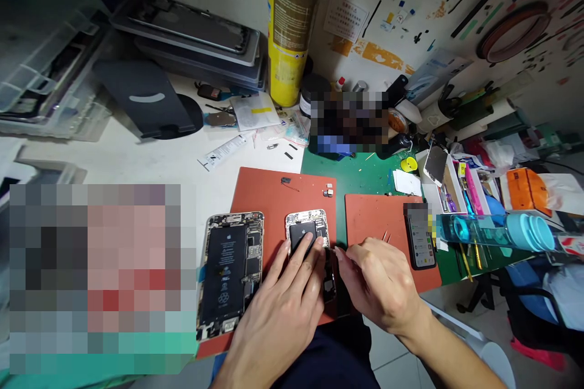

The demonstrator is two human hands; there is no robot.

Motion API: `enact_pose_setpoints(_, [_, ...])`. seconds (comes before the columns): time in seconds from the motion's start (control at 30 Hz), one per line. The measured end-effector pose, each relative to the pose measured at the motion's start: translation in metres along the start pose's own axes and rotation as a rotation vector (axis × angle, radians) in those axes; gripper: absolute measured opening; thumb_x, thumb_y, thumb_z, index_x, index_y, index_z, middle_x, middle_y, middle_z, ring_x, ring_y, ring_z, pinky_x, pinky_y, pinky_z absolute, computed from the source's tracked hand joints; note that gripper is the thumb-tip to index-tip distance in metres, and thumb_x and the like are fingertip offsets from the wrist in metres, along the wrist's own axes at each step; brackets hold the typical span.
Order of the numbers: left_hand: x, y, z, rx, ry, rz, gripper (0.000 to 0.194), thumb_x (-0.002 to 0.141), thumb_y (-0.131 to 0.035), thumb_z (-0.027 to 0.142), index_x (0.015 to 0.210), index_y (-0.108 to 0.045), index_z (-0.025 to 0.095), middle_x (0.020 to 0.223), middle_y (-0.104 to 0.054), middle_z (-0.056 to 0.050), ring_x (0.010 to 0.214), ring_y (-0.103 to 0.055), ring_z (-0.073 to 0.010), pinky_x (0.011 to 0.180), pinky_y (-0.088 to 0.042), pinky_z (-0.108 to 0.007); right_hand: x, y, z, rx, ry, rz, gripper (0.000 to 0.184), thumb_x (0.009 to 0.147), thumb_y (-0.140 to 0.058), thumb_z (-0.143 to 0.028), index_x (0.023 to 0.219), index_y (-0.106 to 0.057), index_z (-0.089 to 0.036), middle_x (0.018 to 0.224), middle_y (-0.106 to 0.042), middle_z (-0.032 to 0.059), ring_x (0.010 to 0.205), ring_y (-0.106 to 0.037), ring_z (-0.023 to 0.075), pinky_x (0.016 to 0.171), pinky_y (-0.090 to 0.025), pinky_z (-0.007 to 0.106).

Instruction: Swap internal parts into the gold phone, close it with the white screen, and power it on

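My left hand (292,292) lies flat with fingers stretched over an opened phone (303,225), covering much of its battery and lower half. At that phone's right edge, my right hand (383,279) is closed, thumb and forefinger brought together. Whatever it pinches is too small to make out. Two thin metal points (387,236), like tweezer tips, show just beyond its knuckles; I cannot tell whether they are held. Left of my left hand rests a larger opened phone (228,273), its black battery and boards exposed. Both opened phones are on a red-brown mat (260,194).
Small parts (328,190) sit near the mat's upper right corner. A second mat (365,209) carries a lit phone (420,237). Farther right are a blue bottle (497,232) and tool trays (449,185). Behind stand a spray can (292,30) and a black stand (141,100).
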State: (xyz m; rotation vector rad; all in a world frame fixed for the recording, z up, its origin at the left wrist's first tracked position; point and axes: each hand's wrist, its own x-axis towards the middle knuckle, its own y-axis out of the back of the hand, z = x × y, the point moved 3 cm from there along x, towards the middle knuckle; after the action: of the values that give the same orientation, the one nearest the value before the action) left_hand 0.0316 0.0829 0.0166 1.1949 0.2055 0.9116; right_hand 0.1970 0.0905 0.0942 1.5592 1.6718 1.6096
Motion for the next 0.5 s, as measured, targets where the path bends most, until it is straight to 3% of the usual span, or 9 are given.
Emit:
enact_pose_setpoints(0.23, [-0.0009,0.001,-0.0001,0.01,0.002,-0.008,0.054,0.109,-0.048,0.028,0.155,-0.054,0.001,0.167,-0.049,-0.016,0.162,-0.037,-0.0327,0.138,-0.018,-0.053,0.0008,-0.0001,-0.0005,0.019,-0.026,-0.021,0.014,0.1,-0.065,-0.003,0.106,-0.06,-0.015,0.075,-0.058,0.0018,0.063,-0.041,0.0169,0.058,-0.035,0.036])
enact_pose_setpoints(0.5, [-0.0018,0.0001,-0.0008,0.005,-0.01,-0.009,0.055,0.109,-0.047,0.03,0.155,-0.054,0.0,0.167,-0.048,-0.017,0.162,-0.037,-0.0338,0.139,-0.015,-0.053,0.0003,-0.0015,-0.0022,-0.011,-0.015,-0.01,0.013,0.102,-0.063,-0.003,0.108,-0.06,-0.015,0.07,-0.052,-0.0023,0.06,-0.039,0.0157,0.057,-0.032,0.035])
